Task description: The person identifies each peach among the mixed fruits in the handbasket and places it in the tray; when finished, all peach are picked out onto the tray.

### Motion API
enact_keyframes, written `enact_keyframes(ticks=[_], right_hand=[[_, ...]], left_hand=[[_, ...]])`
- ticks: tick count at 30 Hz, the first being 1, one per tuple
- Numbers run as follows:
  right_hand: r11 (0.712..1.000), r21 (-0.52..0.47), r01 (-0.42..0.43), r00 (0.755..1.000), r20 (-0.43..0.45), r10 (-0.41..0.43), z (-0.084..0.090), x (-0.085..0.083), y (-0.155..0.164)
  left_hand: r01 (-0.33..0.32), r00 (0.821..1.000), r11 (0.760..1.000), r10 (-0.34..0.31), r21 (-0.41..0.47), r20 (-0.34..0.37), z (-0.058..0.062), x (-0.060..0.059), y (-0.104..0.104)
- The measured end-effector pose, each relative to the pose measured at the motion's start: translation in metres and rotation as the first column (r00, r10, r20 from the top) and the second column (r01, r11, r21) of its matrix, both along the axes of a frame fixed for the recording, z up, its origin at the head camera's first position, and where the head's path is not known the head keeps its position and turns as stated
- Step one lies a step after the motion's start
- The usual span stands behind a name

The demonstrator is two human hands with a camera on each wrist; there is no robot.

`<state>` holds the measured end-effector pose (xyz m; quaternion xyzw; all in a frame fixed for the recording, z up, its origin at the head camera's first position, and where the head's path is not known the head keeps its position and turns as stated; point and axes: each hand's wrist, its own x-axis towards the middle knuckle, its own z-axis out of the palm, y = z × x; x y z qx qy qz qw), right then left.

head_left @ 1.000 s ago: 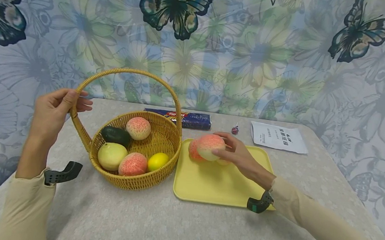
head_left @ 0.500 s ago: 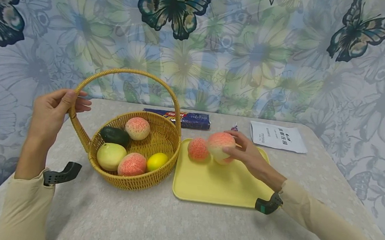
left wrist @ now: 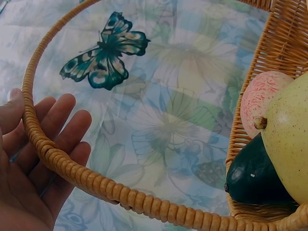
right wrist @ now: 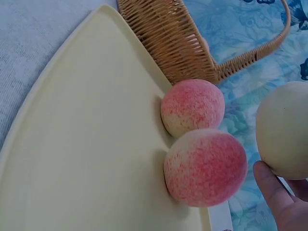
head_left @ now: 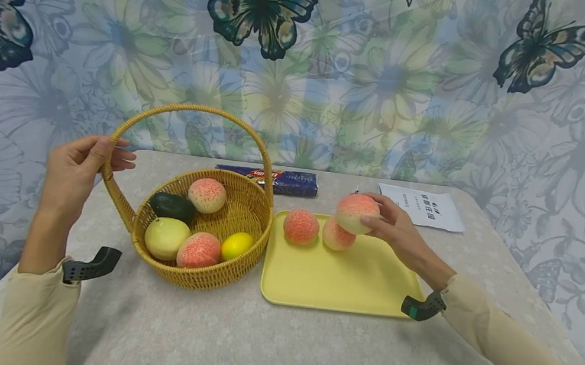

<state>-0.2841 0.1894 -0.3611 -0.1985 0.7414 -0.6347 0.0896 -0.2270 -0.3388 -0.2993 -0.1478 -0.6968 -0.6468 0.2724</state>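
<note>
My left hand [head_left: 71,168] holds the left side of the wicker basket's [head_left: 209,280] tall handle, the thumb in front and the fingers behind. Inside the basket are two peaches, a dark green avocado-like fruit [head_left: 174,207], a pale yellow-green round fruit [head_left: 166,238] and a lemon [head_left: 236,246]. My right hand [head_left: 407,236] grips a peach [head_left: 356,212], pink on top and cream below, above the back of the yellow tray [head_left: 335,288]. Two more peaches, one redder [head_left: 301,227] and one paler [head_left: 337,235], sit side by side on the tray.
Behind the basket and tray lies a blue spaghetti pack [head_left: 292,184]. A white printed packet [head_left: 431,209] is at the back right, and a lollipop is mostly hidden behind the held peach. A butterfly-patterned cloth [head_left: 334,92] hangs behind the table.
My right hand has carried the peach rightward and slightly up, uncovering the two peaches on the tray. My left hand keeps its hold on the basket handle.
</note>
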Motion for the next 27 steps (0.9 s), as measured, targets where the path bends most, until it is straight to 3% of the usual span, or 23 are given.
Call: enact_keyframes(ticks=[10,27], right_hand=[[0.996,0.025,0.09,0.995,0.051,-0.091,-0.01,-0.006,0.018],[0.983,0.085,0.162,0.982,0.088,-0.17,-0.028,-0.016,0.038]], left_hand=[[-0.006,1.0,1.0,0.006,0.004,-0.003,0.0,0.001,0.0],[-0.006,1.0,1.0,0.006,0.0,0.018,0.001,0.001,0.0]])
